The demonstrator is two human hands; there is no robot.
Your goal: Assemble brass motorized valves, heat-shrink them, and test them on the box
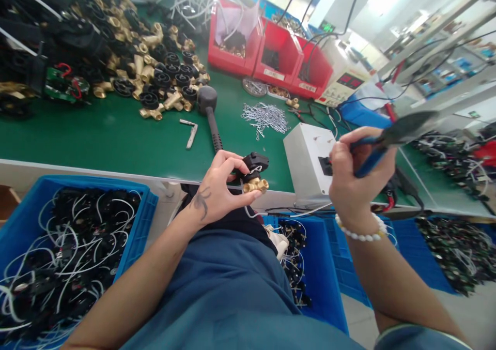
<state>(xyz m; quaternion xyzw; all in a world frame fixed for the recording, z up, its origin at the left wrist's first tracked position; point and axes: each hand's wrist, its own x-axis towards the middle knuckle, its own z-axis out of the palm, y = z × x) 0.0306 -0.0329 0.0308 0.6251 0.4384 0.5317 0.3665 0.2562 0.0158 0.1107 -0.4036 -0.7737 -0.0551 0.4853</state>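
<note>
My left hand (221,183) grips a brass valve (256,185) with a black plastic head at the table's front edge. A thin metal clip (253,170) shows across its neck, and a white cable hangs below. Raised at the right, my right hand (358,177) is closed around blue-handled pliers (374,153), whose blurred jaws point to the right, away from the valve. Beyond the left hand lies a black rubber mallet (209,104). A heap of small metal clips (265,117) is spread on the green table (155,143).
Brass valves with black tops (155,71) are piled at the back left, near a small metal hex key-like tool (189,133). Red bins (234,40) line the back. A white switch box (306,158) stands beside my right hand. Blue crates (149,205) with cabled parts flank me below the table.
</note>
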